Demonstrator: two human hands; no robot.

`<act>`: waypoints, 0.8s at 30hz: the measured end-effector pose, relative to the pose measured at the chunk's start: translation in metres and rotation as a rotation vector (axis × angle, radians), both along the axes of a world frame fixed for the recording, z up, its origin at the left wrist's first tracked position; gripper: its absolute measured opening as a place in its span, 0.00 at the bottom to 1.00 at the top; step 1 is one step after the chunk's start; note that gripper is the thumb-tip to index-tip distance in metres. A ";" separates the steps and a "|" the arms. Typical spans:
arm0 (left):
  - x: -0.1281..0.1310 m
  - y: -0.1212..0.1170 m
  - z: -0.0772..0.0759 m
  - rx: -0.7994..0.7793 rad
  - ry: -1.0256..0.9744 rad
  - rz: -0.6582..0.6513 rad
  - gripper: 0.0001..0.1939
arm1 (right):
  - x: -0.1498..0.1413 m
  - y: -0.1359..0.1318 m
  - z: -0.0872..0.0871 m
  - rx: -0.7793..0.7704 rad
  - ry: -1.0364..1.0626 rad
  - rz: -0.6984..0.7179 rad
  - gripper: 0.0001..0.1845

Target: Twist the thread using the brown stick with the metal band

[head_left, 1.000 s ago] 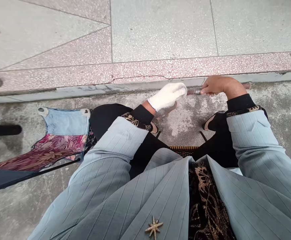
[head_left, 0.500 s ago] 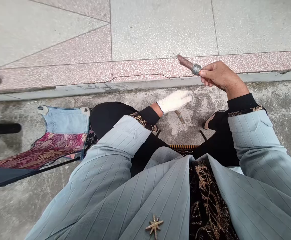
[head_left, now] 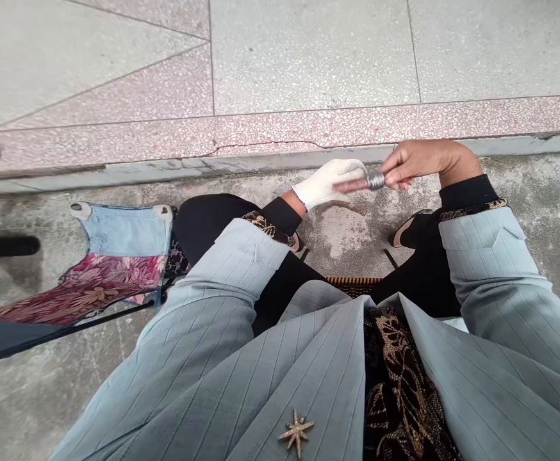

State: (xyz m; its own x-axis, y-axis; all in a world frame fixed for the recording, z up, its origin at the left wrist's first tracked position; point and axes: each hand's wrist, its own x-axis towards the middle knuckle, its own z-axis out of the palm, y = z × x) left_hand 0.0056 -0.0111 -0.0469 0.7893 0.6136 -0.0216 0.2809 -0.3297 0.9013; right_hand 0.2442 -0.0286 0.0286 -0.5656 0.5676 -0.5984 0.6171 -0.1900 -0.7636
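Concrete floor (head_left: 342, 246); blurred brown rod (head_left: 350, 186), silver band (head_left: 375, 180); right fingers (head_left: 395, 168) grip, gloved left (head_left: 325, 184) touches

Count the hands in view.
2: the white-gloved left hand and the bare right hand, which grips a blurred metal-banded rod. No other hands show.

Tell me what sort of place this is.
Likely a paved outdoor walkway or terrace: a pink terrazzo step edge, pale speckled terrazzo paving, and a worn grey concrete floor.
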 end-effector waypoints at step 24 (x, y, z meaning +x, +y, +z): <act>-0.005 0.001 0.013 0.042 0.131 -0.050 0.16 | -0.005 0.000 -0.002 -0.077 0.049 -0.078 0.19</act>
